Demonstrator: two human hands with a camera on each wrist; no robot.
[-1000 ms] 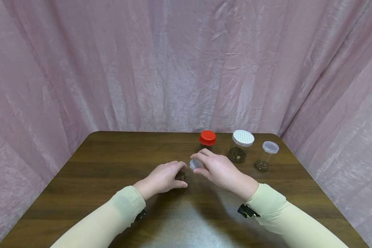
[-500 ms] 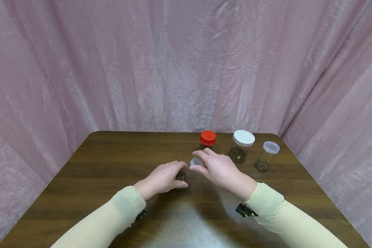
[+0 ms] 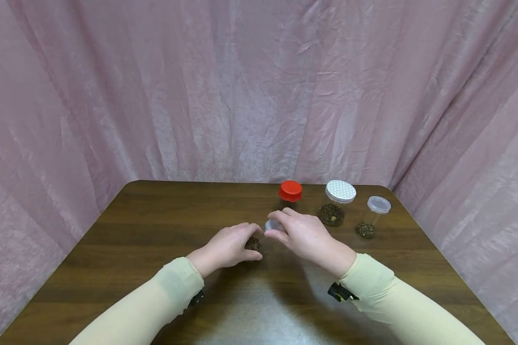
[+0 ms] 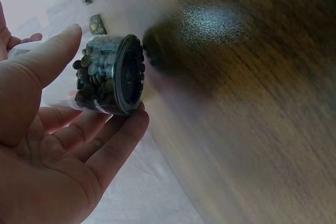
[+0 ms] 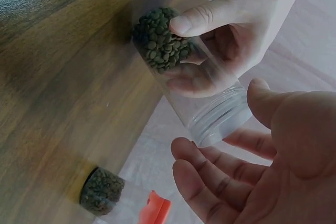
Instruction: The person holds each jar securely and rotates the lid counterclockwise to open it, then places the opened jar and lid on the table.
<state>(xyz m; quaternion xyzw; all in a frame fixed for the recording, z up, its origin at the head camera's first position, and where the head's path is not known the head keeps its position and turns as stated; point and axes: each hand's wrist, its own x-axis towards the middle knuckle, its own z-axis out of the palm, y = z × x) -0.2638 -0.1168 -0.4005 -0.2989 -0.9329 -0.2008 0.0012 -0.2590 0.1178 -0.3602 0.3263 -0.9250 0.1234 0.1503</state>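
Note:
My left hand (image 3: 226,245) holds a clear cylindrical jar around its lower part. Dark brown pellets (image 5: 160,40) fill the bottom of this jar (image 4: 97,74). In the right wrist view the left thumb lies along the jar's side, with fingers behind it. At the jar's upper end, the thumb and fingers of my right hand (image 3: 306,237) are curled about the clear ribbed lid (image 5: 223,121), fingertips right at its edge. The head view shows the right hand covering part of the lid (image 3: 274,225).
Behind the right hand stands a jar with a red lid (image 3: 290,190). To its right are a wider jar with a white patterned lid (image 3: 341,190) and a slim jar with a clear lid (image 3: 379,204), both partly filled with pellets. Pink curtains (image 3: 259,91) hang around the wooden table (image 3: 177,206).
The right hand's fingers have shifted around the lid, with the thumb now further toward its left side. The left hand and its jar stay in nearly the same place.

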